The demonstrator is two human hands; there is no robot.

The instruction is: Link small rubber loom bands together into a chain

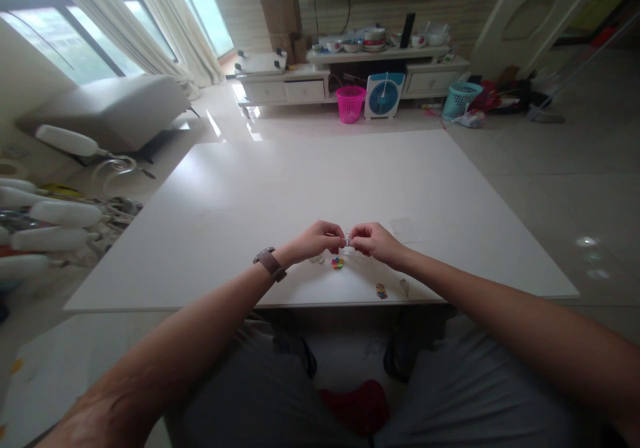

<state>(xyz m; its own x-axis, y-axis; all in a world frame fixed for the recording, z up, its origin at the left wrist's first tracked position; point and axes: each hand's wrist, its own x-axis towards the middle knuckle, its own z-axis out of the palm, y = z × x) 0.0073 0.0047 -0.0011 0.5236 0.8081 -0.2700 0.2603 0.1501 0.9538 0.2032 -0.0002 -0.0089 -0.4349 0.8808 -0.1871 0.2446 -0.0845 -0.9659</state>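
Note:
My left hand (316, 238) and my right hand (373, 240) meet over the near middle of a white table (250, 195). Together their fingertips pinch a small clear item (347, 240), too small to identify. A brown watch band (271, 263) is on my left wrist. Just below the hands a small multicoloured flower-shaped piece (337, 262) lies on the table. A tiny yellow and blue figure charm (381, 291) and a pale small piece (405, 287) lie near the front edge. A clear flat sheet (404, 229) rests to the right of my right hand.
A pink basket (350, 103), a blue fan (384, 95) and a teal basket (461, 99) stand on the floor before a white TV cabinet (345, 78) with bowls. A grey sofa (115, 108) and white cushioned items (55, 225) are at the left.

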